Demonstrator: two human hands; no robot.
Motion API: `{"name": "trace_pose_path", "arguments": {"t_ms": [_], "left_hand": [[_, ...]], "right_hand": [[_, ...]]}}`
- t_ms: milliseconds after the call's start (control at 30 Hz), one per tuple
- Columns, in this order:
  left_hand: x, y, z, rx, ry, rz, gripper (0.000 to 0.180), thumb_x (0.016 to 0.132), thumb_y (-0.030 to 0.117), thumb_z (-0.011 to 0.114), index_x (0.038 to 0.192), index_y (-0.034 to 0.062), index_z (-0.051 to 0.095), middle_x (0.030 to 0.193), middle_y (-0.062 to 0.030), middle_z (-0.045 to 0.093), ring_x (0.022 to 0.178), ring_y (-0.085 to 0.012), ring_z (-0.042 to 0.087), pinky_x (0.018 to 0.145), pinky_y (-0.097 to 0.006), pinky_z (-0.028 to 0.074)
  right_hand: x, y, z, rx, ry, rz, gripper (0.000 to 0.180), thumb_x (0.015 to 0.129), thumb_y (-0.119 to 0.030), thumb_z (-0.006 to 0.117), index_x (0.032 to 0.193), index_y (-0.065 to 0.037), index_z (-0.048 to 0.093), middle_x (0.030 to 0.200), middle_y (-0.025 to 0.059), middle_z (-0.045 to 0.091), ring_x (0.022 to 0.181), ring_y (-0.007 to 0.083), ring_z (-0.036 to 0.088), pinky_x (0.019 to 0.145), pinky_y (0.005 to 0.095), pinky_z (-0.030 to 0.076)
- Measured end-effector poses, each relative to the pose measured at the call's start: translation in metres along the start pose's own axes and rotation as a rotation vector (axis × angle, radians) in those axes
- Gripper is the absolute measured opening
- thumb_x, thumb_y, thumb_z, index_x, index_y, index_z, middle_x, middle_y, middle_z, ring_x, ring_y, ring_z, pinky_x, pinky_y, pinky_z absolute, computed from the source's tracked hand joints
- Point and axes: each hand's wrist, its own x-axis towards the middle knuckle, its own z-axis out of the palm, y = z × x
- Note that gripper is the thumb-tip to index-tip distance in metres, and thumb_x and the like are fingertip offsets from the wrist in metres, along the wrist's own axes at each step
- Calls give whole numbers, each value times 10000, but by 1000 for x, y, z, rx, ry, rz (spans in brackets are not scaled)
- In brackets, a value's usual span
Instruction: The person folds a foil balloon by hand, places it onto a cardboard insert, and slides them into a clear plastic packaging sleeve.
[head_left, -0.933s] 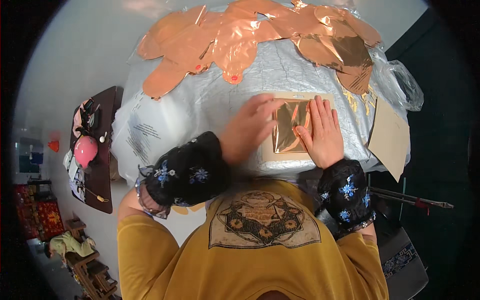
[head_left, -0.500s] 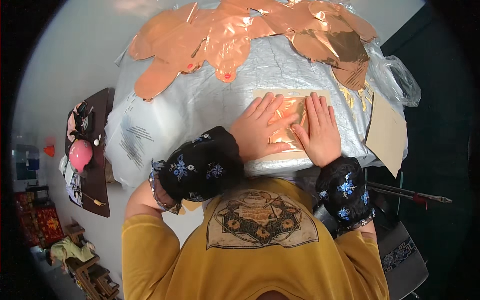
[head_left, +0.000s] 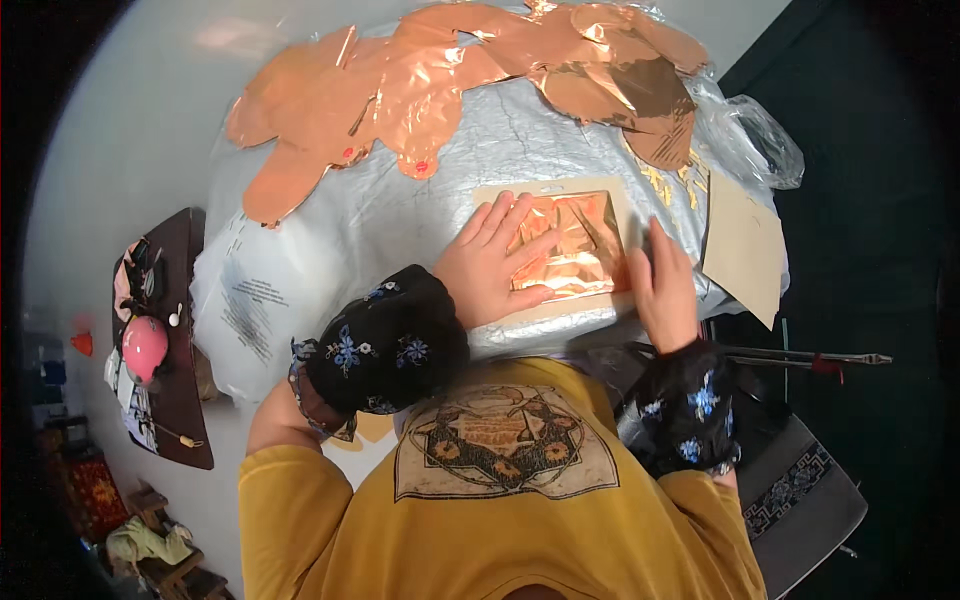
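A folded copper-coloured foil piece [head_left: 580,245] lies on a beige card [head_left: 622,210] with a slot at its top edge, near the front of the silvery covered table. My left hand [head_left: 492,262] rests flat with spread fingers over the left part of the foil. Just beyond the card's right edge, my right hand [head_left: 664,290] has its fingers stretched out and appears to hold nothing; it is apart from the foil. Flat copper-coloured foil shapes [head_left: 415,80], like deflated balloons joined in a row, spread across the far side of the table. Red marks show on some tips.
Another beige card [head_left: 745,250] lies at the table's right edge, beside gold scraps [head_left: 665,185]. Clear plastic film [head_left: 755,135] hangs over the far right corner. A white plastic bag [head_left: 260,290] covers the left. Further left, a dark side table [head_left: 190,340] holds a pink round object [head_left: 145,348].
My right hand has moved off the foil to the right, past the card's edge. My left hand stays on the foil. The whole view has shifted slightly.
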Motion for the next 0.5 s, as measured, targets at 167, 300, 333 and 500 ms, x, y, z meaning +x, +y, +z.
{"name": "trace_pose_path", "arguments": {"t_ms": [167,300,333,500], "left_hand": [[3,3,0,-31,-1,-8,677,890,536,607,1468,220,452,1542,-236,289,1424,-447,273,1159,-513,239],[5,1,1,-44,-10,-25,677,896,556,603,1469,228,453,1561,-227,257,1443,-437,237,1175,-515,209],[5,1,3,-43,-6,-25,677,896,556,603,1469,228,453,1561,-227,257,1443,-437,237,1175,-515,209],[0,-2,5,5,-9,-55,692,893,591,571,1479,248,436,1545,-236,289,1441,-432,252,1170,-504,222]], "right_hand": [[-24,-3,-3,199,19,191,426,979,-216,565,1300,64,545,1118,174,630,960,272,625,888,337,478],[-18,29,9,592,98,280,438,993,-307,577,1239,55,596,1102,127,681,936,214,656,823,313,513],[-16,27,5,590,99,276,438,993,-307,577,1239,55,596,1102,127,681,936,214,656,823,313,513],[-22,-26,3,1215,-223,698,493,969,-419,581,1190,21,607,994,121,701,796,186,693,708,279,577]]}}
